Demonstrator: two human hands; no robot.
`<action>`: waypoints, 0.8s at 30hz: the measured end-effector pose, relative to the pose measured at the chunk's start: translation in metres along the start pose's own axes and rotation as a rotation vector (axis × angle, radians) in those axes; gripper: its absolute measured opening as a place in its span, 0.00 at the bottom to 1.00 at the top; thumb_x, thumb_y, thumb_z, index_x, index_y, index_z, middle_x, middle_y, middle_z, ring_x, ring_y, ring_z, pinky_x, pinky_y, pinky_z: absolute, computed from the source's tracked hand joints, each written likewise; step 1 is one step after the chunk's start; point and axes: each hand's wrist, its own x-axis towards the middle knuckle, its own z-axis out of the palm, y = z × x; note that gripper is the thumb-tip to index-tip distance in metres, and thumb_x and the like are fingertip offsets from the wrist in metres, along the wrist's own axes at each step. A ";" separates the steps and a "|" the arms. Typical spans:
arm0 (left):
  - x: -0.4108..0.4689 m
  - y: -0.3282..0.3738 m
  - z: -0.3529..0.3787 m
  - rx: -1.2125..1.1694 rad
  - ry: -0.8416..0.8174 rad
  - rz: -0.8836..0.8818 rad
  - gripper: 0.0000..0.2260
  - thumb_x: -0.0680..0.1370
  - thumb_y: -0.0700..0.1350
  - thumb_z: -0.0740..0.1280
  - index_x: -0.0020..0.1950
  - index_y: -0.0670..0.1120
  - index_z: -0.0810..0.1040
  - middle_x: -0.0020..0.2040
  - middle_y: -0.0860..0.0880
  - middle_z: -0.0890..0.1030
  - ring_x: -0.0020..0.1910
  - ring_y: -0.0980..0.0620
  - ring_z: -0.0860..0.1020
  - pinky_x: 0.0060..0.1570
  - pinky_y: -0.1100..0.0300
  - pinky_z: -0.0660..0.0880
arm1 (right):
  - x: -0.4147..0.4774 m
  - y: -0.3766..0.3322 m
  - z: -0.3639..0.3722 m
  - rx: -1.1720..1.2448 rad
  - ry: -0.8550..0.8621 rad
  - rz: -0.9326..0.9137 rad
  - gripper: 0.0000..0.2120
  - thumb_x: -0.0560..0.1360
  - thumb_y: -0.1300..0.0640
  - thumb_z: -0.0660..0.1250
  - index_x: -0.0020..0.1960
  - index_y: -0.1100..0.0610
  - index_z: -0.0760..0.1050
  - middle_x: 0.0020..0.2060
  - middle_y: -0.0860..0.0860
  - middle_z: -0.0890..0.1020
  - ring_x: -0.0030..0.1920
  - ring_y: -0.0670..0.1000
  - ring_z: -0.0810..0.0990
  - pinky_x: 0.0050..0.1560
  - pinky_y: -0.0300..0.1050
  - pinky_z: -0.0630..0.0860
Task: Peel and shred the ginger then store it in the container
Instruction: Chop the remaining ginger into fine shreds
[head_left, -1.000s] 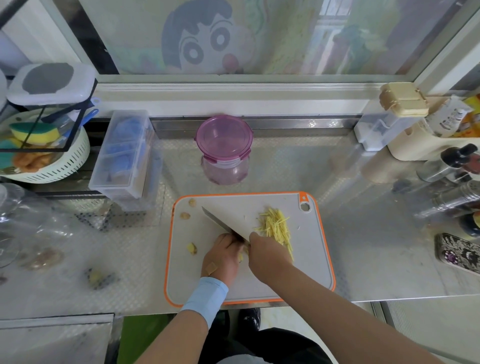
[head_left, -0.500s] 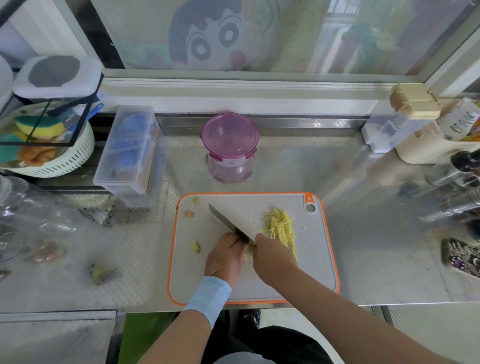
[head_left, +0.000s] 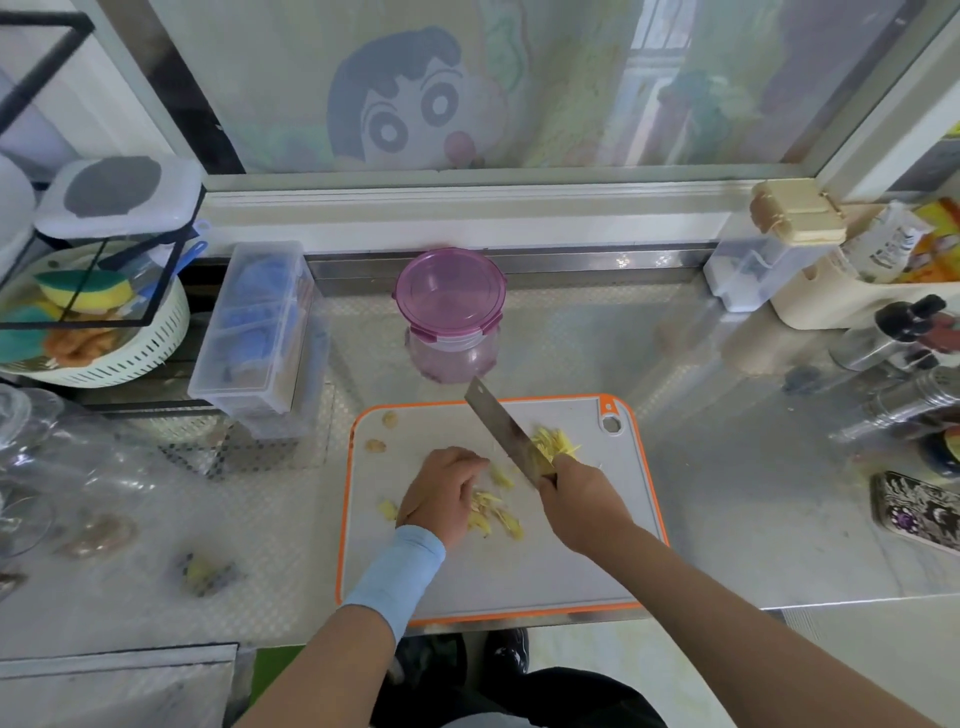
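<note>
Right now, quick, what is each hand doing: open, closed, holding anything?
Left hand: curled on the cutting board beside ginger pieces; whether it holds any cannot be told.
Right hand: closed round the knife by its handle.

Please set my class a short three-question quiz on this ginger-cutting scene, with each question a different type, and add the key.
1. True or false: the purple-lidded container behind the board stands open.
2. What does the right hand grip? A. the knife B. a peeler C. a spoon
3. Fill in: the shredded ginger lies on the orange-rimmed ____.

Key: 1 false, its lid is on; 2 A; 3 cutting board.
</note>
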 end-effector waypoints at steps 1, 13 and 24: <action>0.001 -0.001 0.002 0.039 -0.068 0.125 0.13 0.74 0.34 0.69 0.54 0.48 0.84 0.52 0.52 0.80 0.54 0.54 0.71 0.51 0.59 0.75 | -0.001 0.001 0.001 0.008 0.000 0.010 0.08 0.81 0.53 0.56 0.45 0.54 0.67 0.35 0.50 0.74 0.35 0.52 0.75 0.34 0.45 0.69; -0.020 -0.009 -0.023 0.179 -0.143 0.373 0.08 0.73 0.40 0.69 0.49 0.50 0.84 0.49 0.54 0.79 0.52 0.55 0.74 0.45 0.63 0.76 | -0.019 0.006 0.018 0.025 -0.014 0.047 0.09 0.83 0.50 0.54 0.47 0.53 0.66 0.37 0.51 0.75 0.36 0.52 0.75 0.31 0.45 0.68; -0.027 0.009 0.004 0.262 -0.179 0.380 0.15 0.57 0.31 0.76 0.35 0.47 0.79 0.40 0.51 0.78 0.41 0.51 0.73 0.32 0.62 0.74 | -0.032 0.006 0.016 -0.042 0.004 -0.020 0.10 0.83 0.49 0.54 0.46 0.53 0.64 0.35 0.50 0.74 0.32 0.51 0.72 0.28 0.45 0.65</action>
